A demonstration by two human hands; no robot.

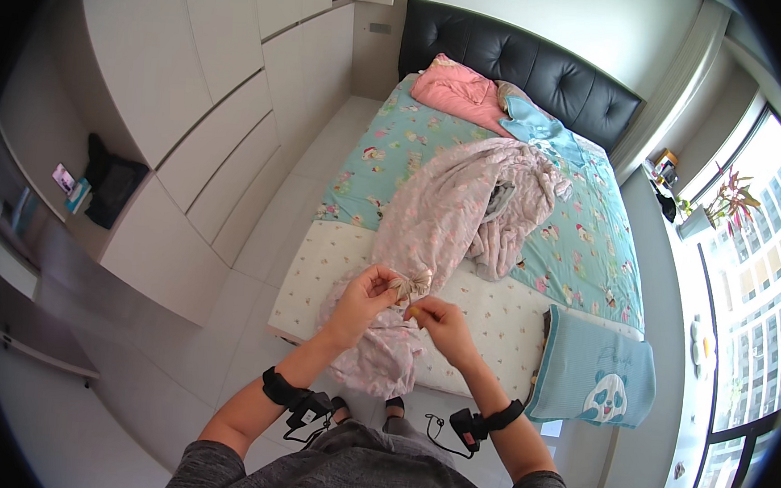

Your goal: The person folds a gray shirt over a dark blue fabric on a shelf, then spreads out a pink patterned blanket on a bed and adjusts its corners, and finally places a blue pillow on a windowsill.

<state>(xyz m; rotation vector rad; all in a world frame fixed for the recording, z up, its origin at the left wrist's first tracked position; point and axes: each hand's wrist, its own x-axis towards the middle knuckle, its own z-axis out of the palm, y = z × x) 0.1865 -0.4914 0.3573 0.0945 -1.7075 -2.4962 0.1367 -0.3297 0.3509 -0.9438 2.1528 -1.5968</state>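
Above the foot of the bed, my left hand (361, 304) pinches a small beige, bow-like fabric piece (413, 283) between thumb and fingers. Just right of it, my right hand (441, 321) has its fingertips closed at the lower end of the same piece; a small yellowish spot shows at the fingertips. What exactly the piece is cannot be told. Below and behind the hands lies a rumpled pink patterned quilt (433, 206), which runs from the middle of the bed down over its foot edge.
The bed has a teal patterned sheet (381, 170), a pink folded quilt (453, 93) and a black headboard (509, 57). A blue panda blanket (597, 371) hangs at the right corner. Cabinets (216, 139) stand left; a window sill with a potted plant (728, 201) is right.
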